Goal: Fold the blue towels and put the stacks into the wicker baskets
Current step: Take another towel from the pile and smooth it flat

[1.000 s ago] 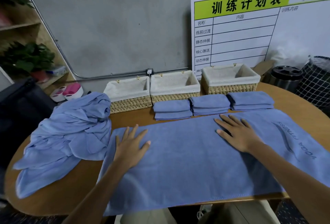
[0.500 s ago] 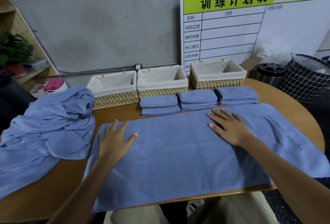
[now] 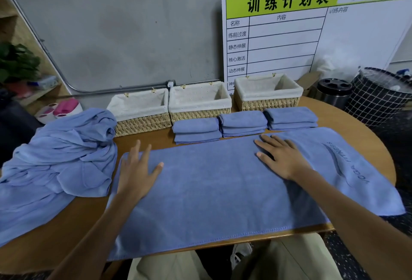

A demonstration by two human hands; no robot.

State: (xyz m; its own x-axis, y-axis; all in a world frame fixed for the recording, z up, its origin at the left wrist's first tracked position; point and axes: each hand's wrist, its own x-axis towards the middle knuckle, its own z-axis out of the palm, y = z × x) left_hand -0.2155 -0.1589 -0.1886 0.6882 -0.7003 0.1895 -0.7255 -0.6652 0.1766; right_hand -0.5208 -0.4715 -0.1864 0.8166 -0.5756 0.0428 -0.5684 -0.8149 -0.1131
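Both hands lie flat, palms down, on a large blue terry towel [image 3: 211,190] spread across the round wooden bench [image 3: 66,224]. The left hand [image 3: 136,172] rests near the towel's left end with its fingers [image 3: 146,152] straight and spread wide, the thumb angled out to the right; its longest fingertips reach past the towel's far edge over the bare wood. The right hand [image 3: 282,159] presses the towel close to its far edge, fingers stretched out and only slightly apart, gripping nothing.

The towel's right end, printed with dark lettering, hangs over the bench edge, and its near hem drapes toward the person's lap. Just beyond its far edge sit three small stacks of folded blue towels [image 3: 243,124], side by side. Behind those stand three cloth-lined wicker baskets [image 3: 198,103] in a row. A rumpled heap of unfolded blue towels [image 3: 64,157] covers the bench's left side and is cut off by the frame.

A white board with a green header [image 3: 312,32] leans on the wall, its lower left corner hidden behind the right basket. The printing on the towel is distorted and hard to read fully.
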